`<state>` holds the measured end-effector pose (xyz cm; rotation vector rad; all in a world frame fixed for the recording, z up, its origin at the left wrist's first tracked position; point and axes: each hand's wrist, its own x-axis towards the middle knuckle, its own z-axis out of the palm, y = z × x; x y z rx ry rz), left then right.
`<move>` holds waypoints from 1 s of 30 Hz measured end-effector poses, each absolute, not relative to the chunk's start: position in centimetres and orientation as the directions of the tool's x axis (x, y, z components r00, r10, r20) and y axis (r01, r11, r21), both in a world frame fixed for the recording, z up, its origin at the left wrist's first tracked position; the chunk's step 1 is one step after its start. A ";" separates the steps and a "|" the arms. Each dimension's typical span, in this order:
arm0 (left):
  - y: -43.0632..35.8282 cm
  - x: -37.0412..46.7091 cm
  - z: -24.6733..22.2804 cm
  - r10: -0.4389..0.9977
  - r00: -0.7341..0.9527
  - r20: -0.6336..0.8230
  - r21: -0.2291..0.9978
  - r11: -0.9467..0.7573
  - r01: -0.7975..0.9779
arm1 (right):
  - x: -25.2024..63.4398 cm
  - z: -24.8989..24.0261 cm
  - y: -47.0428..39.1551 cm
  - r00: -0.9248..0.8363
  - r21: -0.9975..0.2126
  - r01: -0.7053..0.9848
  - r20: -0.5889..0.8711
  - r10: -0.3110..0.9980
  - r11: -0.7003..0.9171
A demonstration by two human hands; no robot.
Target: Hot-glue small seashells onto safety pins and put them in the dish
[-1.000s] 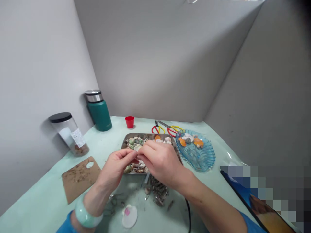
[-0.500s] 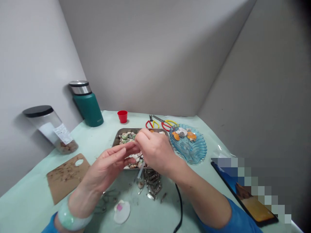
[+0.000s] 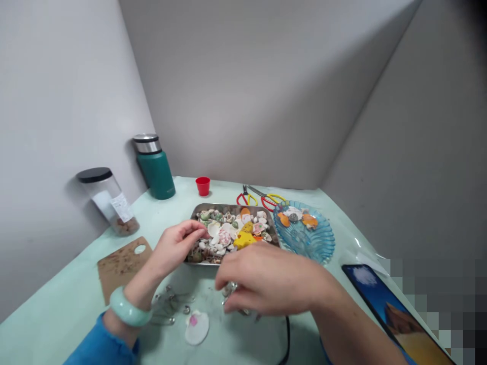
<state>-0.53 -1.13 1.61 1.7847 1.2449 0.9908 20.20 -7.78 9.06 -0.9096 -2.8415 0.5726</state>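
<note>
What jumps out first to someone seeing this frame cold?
The metal tray heaped with coloured shells at table centre, with the left hand at its near-left edge. The right hand hovers low in front of it over small metal clips. To the tray's right, a blue glass dish holds a few orange and white shells.

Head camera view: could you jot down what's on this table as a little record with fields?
Left hand: fingertips pinched at the near-left edge of the rectangular metal tray of seashells; what they hold is too small to tell
Right hand: lowered over a pile of small metal clips, fingers curled
Near edge: flat white shell with a pink spot
Right of tray: blue glass shell-shaped dish
Back: green flask, small red cup
</note>
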 end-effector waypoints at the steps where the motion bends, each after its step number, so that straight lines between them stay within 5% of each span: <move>1: -1.1 -0.6 1.5 0.952 0.242 0.186 0.843 -0.281 0.458 | 20.5 9.2 -7.7 -0.786 -0.376 0.573 0.001 0.618 0.729; 5: -0.7 -0.8 1.5 0.969 0.101 0.227 0.447 -0.196 0.873 | 22.2 9.9 -7.2 -0.576 -0.304 0.734 0.194 0.794 0.607; 7: -0.5 -0.4 1.6 0.951 0.156 0.266 0.253 -0.225 0.941 | 22.8 10.1 -7.0 -0.508 -0.274 0.778 0.259 0.822 0.566; 9: -0.1 0.5 1.7 0.914 0.311 0.260 0.169 -0.360 0.918 | 23.1 10.1 -6.9 -0.475 -0.250 0.802 0.286 0.832 0.543; 12: 0.9 2.3 1.4 0.934 0.272 0.230 0.163 -0.312 0.936 | 23.2 9.9 -6.8 -0.444 -0.211 0.832 0.299 0.845 0.512; 17: 2.9 3.8 0.7 0.964 0.173 0.203 0.270 -0.225 0.936 | 23.3 9.5 -6.6 -0.453 -0.133 0.852 0.297 0.841 0.506; 23: 2.3 2.1 2.5 0.968 0.051 0.247 0.554 -0.185 0.812 | 23.4 9.3 -6.4 -0.405 -0.170 0.862 0.335 0.851 0.478; 28: -0.8 1.9 3.7 0.969 0.205 0.141 0.821 -0.230 0.523 | 22.2 8.0 -5.2 -0.327 -0.384 0.784 0.414 0.850 0.488; 30: -1.8 2.2 3.8 0.932 0.357 0.060 0.974 -0.132 0.182 | 21.7 7.6 -4.8 -0.378 -0.529 0.650 0.396 0.836 0.545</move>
